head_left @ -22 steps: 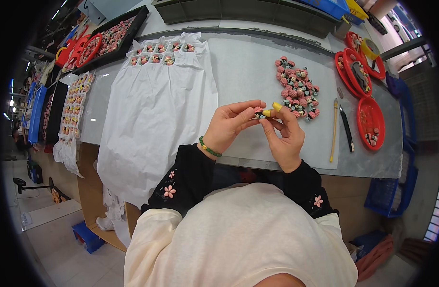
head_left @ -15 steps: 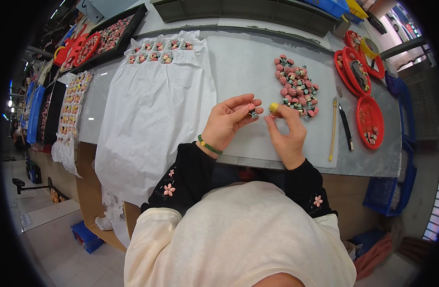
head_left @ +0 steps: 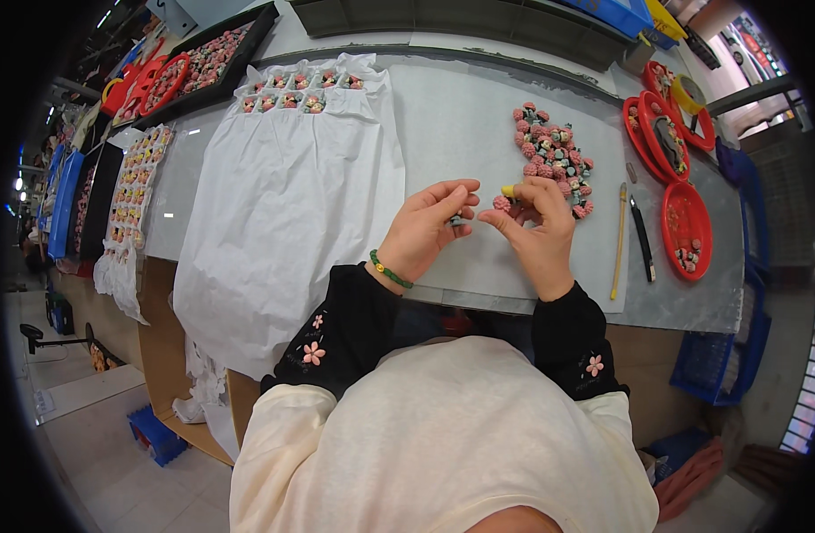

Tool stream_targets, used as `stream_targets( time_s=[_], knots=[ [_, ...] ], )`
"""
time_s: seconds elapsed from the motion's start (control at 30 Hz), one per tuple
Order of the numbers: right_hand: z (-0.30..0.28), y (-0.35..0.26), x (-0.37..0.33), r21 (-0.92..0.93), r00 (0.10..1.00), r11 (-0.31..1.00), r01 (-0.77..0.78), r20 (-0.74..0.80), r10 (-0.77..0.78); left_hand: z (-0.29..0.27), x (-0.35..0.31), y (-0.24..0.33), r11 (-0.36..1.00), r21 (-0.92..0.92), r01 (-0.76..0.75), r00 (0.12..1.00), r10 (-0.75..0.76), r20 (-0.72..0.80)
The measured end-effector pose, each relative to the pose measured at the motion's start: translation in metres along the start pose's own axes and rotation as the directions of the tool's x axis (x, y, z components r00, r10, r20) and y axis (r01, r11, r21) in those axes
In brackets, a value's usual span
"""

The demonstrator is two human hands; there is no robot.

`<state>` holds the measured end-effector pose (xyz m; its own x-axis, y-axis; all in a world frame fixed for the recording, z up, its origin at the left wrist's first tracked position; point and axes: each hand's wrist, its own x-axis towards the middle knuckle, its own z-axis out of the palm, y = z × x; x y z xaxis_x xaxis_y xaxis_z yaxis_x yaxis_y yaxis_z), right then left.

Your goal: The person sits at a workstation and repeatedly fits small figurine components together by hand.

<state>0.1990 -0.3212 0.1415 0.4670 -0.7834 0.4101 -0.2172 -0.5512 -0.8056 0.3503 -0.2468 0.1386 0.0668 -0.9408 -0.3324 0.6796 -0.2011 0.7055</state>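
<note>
My left hand [head_left: 425,229], with a green beaded bracelet at its wrist, is closed around a small dark figurine piece [head_left: 458,217]. Fingers cover most of that piece. Close beside it, my right hand [head_left: 542,233] pinches a figurine with a knobbly pink top [head_left: 502,203] between thumb and fingers; its lower part is hidden. A yellow finger cover [head_left: 508,190] sits on one right fingertip. Both hands hover over the white paper sheet [head_left: 461,124]. Beyond my right hand lies a pile of pink-topped figurines [head_left: 549,151] with grey-green bodies.
To the left, a white wrapped tray [head_left: 288,169] has figurines in its far pockets. Right of the pile lie a thin yellow stick [head_left: 619,240] and a black pen-like tool [head_left: 643,238]. Red dishes [head_left: 708,233] stand at the right edge. A dark green crate [head_left: 461,22] borders the far side.
My right hand has turned and shifted slightly, bringing a pink top into view in its pinch. The left fingers have curled further over their piece, hiding the pink top that showed before.
</note>
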Motion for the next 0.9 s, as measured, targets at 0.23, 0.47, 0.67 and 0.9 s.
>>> stream_targets(
  time_s=[0.23, 0.47, 0.67, 0.9],
  knots=[
    [0.012, -0.005, -0.008, 0.301, 0.999, 0.953, -0.041, 0.039, 0.030, 0.006, 0.002, -0.004, 0.964, 0.261, 0.045, 0.998, -0.057, 0.041],
    [0.001, 0.007, -0.017, 0.576, 0.934, 0.735, -0.357, 0.243, 0.263, 0.005, 0.001, -0.006, 0.825, 0.428, -0.369, 0.929, 0.343, 0.141],
    [0.007, 0.004, -0.021, 0.412, 0.998, 0.910, -0.039, -0.030, 0.056, 0.011, 0.001, -0.004, 0.919, 0.321, -0.230, 0.972, 0.235, 0.025],
    [0.008, 0.004, -0.022, 0.400, 0.999, 0.916, 0.014, -0.050, 0.006, 0.008, 0.000, -0.003, 0.990, 0.095, -0.104, 0.994, 0.101, 0.039]
  ],
)
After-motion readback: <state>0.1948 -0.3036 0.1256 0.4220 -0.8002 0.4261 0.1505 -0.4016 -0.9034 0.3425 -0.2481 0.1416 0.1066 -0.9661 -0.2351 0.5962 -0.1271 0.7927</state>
